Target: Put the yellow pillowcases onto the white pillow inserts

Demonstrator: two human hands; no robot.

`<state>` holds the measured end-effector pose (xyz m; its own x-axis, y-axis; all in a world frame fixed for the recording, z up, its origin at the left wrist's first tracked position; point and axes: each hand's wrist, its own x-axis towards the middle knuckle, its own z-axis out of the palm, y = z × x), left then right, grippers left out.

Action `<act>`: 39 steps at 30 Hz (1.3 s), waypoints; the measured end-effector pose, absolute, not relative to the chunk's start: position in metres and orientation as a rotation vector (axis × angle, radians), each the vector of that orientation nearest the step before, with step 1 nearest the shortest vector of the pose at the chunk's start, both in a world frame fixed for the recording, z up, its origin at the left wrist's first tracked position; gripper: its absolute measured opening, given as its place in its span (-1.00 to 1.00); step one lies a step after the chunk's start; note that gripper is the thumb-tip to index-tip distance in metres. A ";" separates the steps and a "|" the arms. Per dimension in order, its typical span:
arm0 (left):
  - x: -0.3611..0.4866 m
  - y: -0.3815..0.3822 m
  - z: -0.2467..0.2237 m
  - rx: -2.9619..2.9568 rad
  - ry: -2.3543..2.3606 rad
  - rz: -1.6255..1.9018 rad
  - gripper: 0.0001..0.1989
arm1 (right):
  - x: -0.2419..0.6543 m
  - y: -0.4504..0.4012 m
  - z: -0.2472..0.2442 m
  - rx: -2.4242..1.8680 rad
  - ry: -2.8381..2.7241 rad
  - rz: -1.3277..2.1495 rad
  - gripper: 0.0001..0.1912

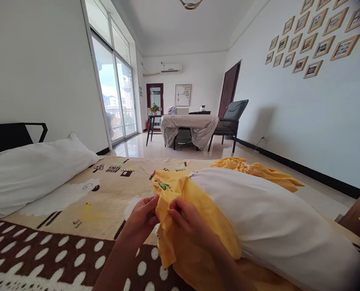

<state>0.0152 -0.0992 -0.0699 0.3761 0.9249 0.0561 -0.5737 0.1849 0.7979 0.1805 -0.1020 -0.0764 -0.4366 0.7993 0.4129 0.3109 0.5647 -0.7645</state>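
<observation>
A yellow pillowcase [210, 206] with a green and red print covers one end of a white pillow [267, 206], which lies bare toward the right. My left hand [145, 212] pinches the cloth at its left edge. Close beside it, my right hand [184, 216] is closed on a fold of the same pillowcase. Part of the yellow cloth hangs down below both hands. The fingertips are partly hidden in the folds.
A patterned blanket [107, 202] covers the bed. Another white pillow [40, 173] lies at left, and more yellow cloth [259, 173] is bunched at the far right edge. Beyond stand a covered table [186, 121] and a dark chair [233, 117].
</observation>
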 end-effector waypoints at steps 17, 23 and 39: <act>0.034 -0.113 -0.068 1.312 0.967 1.143 -0.50 | 0.190 -0.117 -0.057 -0.902 -1.815 1.052 -0.89; 0.039 -0.114 -0.076 1.566 1.149 1.303 -0.55 | 0.177 -0.113 -0.065 -0.860 -1.659 1.240 -0.90; 0.041 -0.112 -0.077 1.730 1.353 1.442 -0.67 | 0.178 -0.099 -0.076 -0.655 -1.644 1.475 -0.58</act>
